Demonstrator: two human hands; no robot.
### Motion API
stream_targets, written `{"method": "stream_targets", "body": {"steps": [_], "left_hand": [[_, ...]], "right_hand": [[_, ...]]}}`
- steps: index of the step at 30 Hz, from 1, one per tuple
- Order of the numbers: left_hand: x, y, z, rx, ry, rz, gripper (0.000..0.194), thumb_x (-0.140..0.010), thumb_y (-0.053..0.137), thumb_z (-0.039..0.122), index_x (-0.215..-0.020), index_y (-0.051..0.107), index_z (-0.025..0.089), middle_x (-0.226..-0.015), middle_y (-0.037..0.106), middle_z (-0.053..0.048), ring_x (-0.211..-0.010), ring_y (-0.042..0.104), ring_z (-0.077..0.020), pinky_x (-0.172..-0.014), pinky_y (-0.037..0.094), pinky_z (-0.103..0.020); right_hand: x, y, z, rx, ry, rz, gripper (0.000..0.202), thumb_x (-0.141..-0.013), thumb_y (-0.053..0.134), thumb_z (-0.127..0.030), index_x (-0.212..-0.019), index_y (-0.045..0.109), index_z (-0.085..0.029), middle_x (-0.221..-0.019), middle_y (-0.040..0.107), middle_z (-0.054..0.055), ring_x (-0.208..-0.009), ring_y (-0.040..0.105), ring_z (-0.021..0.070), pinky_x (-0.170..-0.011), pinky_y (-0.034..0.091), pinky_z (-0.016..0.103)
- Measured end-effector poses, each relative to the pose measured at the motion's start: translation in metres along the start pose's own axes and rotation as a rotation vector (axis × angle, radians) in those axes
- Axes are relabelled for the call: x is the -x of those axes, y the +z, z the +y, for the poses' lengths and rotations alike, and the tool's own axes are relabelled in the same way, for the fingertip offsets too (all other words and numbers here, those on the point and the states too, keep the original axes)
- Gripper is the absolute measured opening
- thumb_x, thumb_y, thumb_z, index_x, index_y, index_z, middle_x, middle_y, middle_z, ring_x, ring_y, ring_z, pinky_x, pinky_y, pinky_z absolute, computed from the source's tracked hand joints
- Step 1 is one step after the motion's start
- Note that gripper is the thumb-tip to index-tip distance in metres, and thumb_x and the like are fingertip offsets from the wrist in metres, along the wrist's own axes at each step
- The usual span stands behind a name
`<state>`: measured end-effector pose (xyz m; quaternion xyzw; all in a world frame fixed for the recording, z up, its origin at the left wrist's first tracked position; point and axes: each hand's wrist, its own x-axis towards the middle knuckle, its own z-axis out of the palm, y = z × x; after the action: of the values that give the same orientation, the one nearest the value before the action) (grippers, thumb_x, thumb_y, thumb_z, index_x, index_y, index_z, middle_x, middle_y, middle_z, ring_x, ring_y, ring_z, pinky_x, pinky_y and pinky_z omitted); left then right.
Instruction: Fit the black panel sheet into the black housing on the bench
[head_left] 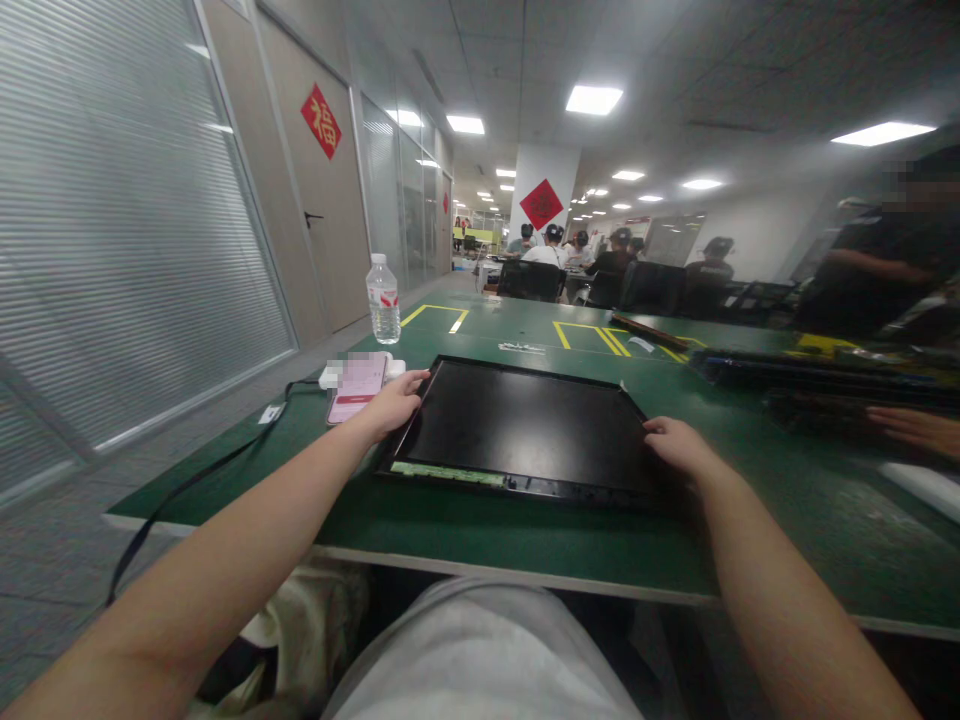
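Observation:
A flat black panel (pixel 525 420) with a dark screen and a raised frame lies near the front of the green table (pixel 480 535). Along its near edge runs a green strip (pixel 450 474) at the left. My left hand (pixel 399 400) grips the panel's left edge near the far corner, fingers pressed together. On the opposite side, my right hand (pixel 681 445) pinches the right edge. Just left of my left hand is a phone (pixel 358 388) beside a white power strip (pixel 330 374).
A water bottle (pixel 384 300) stands at the table's far left. Yellow tape marks the far side. Dark long parts (pixel 795 372) lie at the right, near another person's hand (pixel 919 428). A black cable (pixel 202 480) hangs over the left edge.

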<state>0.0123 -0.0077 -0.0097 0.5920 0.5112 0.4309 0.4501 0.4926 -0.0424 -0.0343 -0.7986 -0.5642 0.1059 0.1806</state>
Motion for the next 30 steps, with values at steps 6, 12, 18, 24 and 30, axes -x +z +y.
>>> {"method": "stream_targets", "body": {"steps": [6,12,18,24,30], "left_hand": [[0.013,0.008,0.025,0.258,-0.099,0.135,0.059,-0.064,0.051,-0.004,-0.117,0.062,0.018,-0.11,0.076,-0.006,-0.067,0.071,-0.0169,-0.056,0.057,-0.026],[0.013,0.01,0.028,0.347,-0.175,0.196,0.05,-0.067,0.057,-0.005,-0.113,0.066,0.015,-0.088,0.077,-0.006,-0.057,0.068,-0.0166,-0.051,0.055,-0.025],[0.012,0.009,0.026,0.41,-0.296,0.108,0.073,-0.072,0.07,0.002,-0.141,0.051,0.015,-0.069,0.074,-0.006,-0.053,0.07,-0.0223,-0.053,0.059,-0.033],[0.008,0.004,0.018,0.408,-0.309,0.037,0.078,-0.068,0.075,0.002,-0.141,0.053,0.015,-0.076,0.077,-0.008,-0.058,0.072,-0.0246,-0.058,0.06,-0.036],[0.011,0.003,0.021,0.409,-0.306,-0.073,0.056,-0.065,0.073,0.001,-0.119,0.068,0.014,-0.076,0.077,-0.008,-0.057,0.072,-0.0243,-0.057,0.06,-0.034]], "right_hand": [[-0.001,0.002,0.001,0.027,0.004,0.02,0.042,-0.078,0.056,-0.019,-0.117,0.072,-0.014,-0.121,0.069,0.014,-0.109,0.065,0.0281,-0.094,0.049,0.034],[-0.003,0.003,0.006,-0.029,-0.001,0.043,0.038,-0.072,0.062,-0.019,-0.108,0.076,-0.018,-0.107,0.073,0.012,-0.1,0.068,0.027,-0.087,0.052,0.033],[-0.005,0.002,0.006,-0.034,-0.019,0.043,0.036,-0.071,0.063,-0.019,-0.104,0.077,-0.019,-0.104,0.073,0.012,-0.098,0.068,0.0266,-0.086,0.052,0.033],[-0.005,0.004,0.005,-0.001,-0.026,0.053,0.037,-0.073,0.061,-0.018,-0.106,0.076,-0.017,-0.111,0.072,0.013,-0.102,0.067,0.0273,-0.088,0.051,0.033],[-0.002,0.002,0.002,-0.012,-0.026,0.026,0.036,-0.072,0.06,-0.017,-0.104,0.077,-0.019,-0.106,0.073,0.011,-0.102,0.068,0.0264,-0.087,0.052,0.032]]}}
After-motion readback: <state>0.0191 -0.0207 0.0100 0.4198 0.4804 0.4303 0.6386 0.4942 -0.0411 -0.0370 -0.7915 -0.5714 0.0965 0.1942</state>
